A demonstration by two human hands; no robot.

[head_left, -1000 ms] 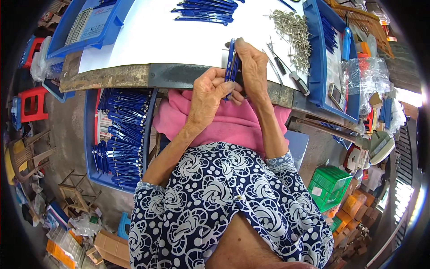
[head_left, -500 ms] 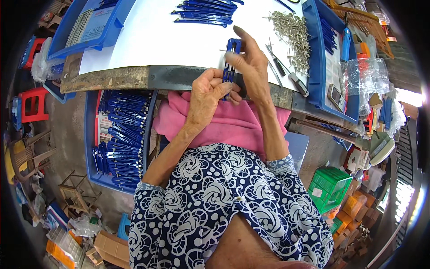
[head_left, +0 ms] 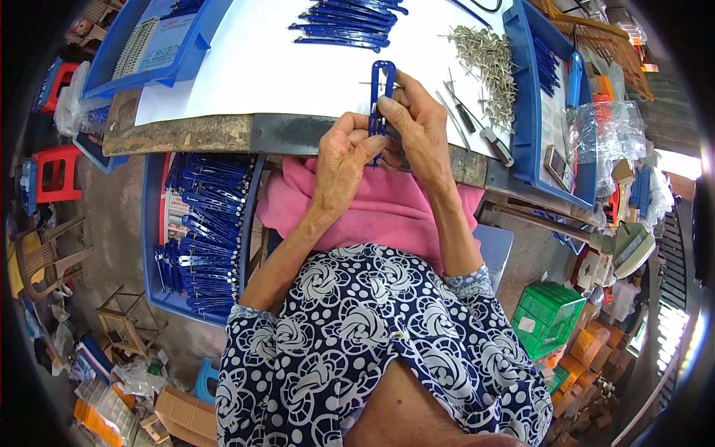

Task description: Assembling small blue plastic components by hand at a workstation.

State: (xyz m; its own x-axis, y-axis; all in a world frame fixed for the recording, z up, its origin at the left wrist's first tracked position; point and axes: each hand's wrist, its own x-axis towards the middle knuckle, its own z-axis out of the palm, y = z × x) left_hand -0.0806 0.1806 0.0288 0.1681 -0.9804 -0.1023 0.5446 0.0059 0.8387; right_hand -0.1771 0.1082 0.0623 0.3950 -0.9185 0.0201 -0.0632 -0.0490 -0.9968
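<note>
Just above the table's front edge, I hold a long blue slotted piece (head_left: 375,100) upright, its rounded looped end away from me. A thin metal pin sticks out sideways near that end. My left hand (head_left: 339,160) pinches the near, narrow end between thumb and fingers. My right hand (head_left: 422,130) grips its right side, with the thumb lying across the middle. Fingers hide part of the lower half. Beyond my hands lies a stack of similar blue pieces (head_left: 346,21). To the right is a heap of silver headed pins (head_left: 484,71).
Thin tools and a grey-handled knife (head_left: 497,147) lie beside the pins. Blue trays stand at the table's right (head_left: 526,127) and left (head_left: 195,54). Below left, a blue crate (head_left: 151,261) holds many blue pieces. A pink cloth (head_left: 357,208) covers my lap.
My right hand has drawn down and in, its fingers no longer stretched past the looped end. The blue slotted piece now shows its open slot more fully.
</note>
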